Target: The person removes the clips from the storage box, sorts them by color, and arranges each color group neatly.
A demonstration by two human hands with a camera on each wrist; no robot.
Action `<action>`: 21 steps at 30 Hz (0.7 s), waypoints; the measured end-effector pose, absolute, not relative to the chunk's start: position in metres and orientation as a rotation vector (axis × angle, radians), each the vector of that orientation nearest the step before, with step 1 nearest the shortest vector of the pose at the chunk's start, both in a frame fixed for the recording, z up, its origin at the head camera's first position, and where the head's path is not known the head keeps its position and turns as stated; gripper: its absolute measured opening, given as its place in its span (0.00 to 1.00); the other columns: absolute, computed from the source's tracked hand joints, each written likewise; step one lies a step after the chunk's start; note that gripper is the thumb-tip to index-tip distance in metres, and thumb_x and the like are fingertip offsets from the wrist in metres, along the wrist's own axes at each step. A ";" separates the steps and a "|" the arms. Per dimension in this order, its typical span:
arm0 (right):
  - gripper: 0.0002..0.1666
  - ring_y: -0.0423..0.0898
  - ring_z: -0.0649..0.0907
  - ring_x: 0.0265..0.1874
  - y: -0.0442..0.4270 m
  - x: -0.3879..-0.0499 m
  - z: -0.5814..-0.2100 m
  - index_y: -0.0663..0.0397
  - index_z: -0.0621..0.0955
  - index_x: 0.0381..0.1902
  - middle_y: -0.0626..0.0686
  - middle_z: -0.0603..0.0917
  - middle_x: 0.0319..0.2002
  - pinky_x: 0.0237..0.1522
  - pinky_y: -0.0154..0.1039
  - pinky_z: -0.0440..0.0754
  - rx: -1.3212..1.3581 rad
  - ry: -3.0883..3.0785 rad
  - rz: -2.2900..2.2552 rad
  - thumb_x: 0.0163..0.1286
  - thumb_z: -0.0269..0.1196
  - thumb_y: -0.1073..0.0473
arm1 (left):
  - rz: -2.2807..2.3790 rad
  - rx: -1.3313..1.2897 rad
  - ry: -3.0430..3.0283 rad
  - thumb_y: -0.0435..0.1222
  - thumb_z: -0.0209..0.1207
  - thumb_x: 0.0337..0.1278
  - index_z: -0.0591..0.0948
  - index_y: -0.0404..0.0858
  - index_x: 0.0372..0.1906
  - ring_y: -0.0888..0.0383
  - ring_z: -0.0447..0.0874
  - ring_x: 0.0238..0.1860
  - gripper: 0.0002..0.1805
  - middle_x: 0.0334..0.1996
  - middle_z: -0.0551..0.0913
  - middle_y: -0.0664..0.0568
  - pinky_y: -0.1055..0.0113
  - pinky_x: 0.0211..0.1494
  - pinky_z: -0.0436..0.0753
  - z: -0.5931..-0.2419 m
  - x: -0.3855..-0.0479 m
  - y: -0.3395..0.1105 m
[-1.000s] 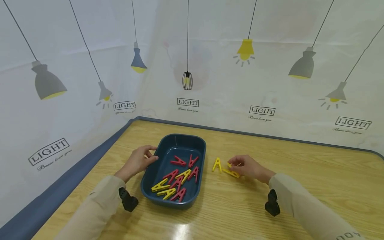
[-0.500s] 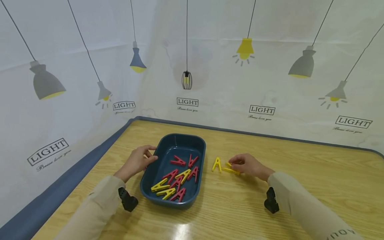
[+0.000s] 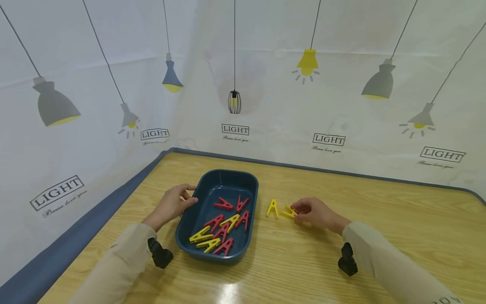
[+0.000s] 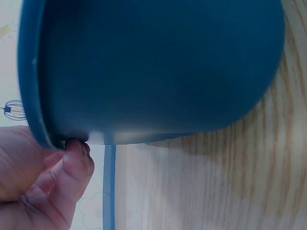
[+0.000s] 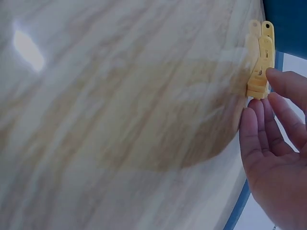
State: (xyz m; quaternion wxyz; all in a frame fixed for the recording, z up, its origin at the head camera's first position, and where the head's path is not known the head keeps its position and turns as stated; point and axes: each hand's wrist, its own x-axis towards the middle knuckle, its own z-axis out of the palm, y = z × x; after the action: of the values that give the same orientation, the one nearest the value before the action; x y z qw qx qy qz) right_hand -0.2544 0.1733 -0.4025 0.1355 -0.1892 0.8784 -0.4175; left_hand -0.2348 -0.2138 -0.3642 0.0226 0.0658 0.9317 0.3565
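A dark blue plastic tray (image 3: 212,257) stands on the table, with several red clothespins (image 3: 223,203) and yellow clothespins (image 3: 208,245) lying in it. My left hand (image 3: 172,206) grips the tray's left rim, thumb over the edge and fingers outside; the left wrist view shows fingertips curled under the rim (image 4: 36,115). Right of the tray, my right hand (image 3: 315,213) pinches a yellow clothespin (image 3: 289,212) at the tabletop, its legs pointing left. Fingers partly cover that clothespin. A second yellow clothespin (image 3: 272,208) lies between it and the tray, untouched.
The wooden table (image 3: 288,261) has a dark blue border (image 3: 303,168) along its back and left. Behind it hangs a white cloth (image 3: 273,105) printed with lamps. A small black camera sits on each wrist.
The right-hand clothespin has turned at the fingertips, so both its legs now show as a V. The left hand keeps its hold on the tray. The whole head view has shifted slightly.
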 end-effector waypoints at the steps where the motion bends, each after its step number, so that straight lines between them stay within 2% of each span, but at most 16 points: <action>1: 0.18 0.45 0.76 0.33 0.173 -0.254 -0.403 0.67 0.77 0.45 0.55 0.78 0.37 0.36 0.37 0.75 -0.551 2.547 -1.215 0.56 0.63 0.65 | 1.101 0.204 2.887 0.34 0.55 0.56 0.69 0.31 0.56 0.58 0.73 0.21 0.22 0.27 0.77 0.46 0.66 0.22 0.76 -0.364 -0.235 -0.214; 7: 0.16 0.45 0.76 0.33 0.172 -0.255 -0.406 0.68 0.77 0.43 0.55 0.78 0.36 0.35 0.37 0.75 -0.616 2.577 -1.188 0.56 0.62 0.67 | 1.098 0.202 2.886 0.34 0.56 0.56 0.69 0.31 0.56 0.58 0.73 0.20 0.22 0.28 0.77 0.46 0.66 0.21 0.75 -0.364 -0.234 -0.214; 13: 0.14 0.48 0.77 0.38 0.174 -0.258 -0.404 0.64 0.79 0.42 0.56 0.79 0.41 0.40 0.41 0.75 -0.645 2.613 -1.099 0.56 0.60 0.71 | 1.097 0.203 2.887 0.33 0.55 0.56 0.69 0.31 0.56 0.58 0.73 0.20 0.22 0.27 0.77 0.46 0.67 0.21 0.75 -0.363 -0.234 -0.213; 21: 0.13 0.51 0.78 0.38 0.177 -0.261 -0.403 0.67 0.79 0.41 0.59 0.79 0.40 0.39 0.42 0.75 -0.695 2.568 -1.156 0.55 0.59 0.73 | 1.096 0.193 2.887 0.33 0.55 0.56 0.69 0.31 0.56 0.58 0.72 0.19 0.22 0.26 0.77 0.47 0.67 0.21 0.75 -0.363 -0.234 -0.213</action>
State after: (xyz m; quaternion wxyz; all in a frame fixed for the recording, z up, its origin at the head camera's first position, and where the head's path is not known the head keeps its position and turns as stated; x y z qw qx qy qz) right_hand -0.2607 0.1766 -0.4033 0.1203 -0.2379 0.8789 -0.3955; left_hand -0.2345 -0.2128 -0.3627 0.0239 0.0624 0.9328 0.3541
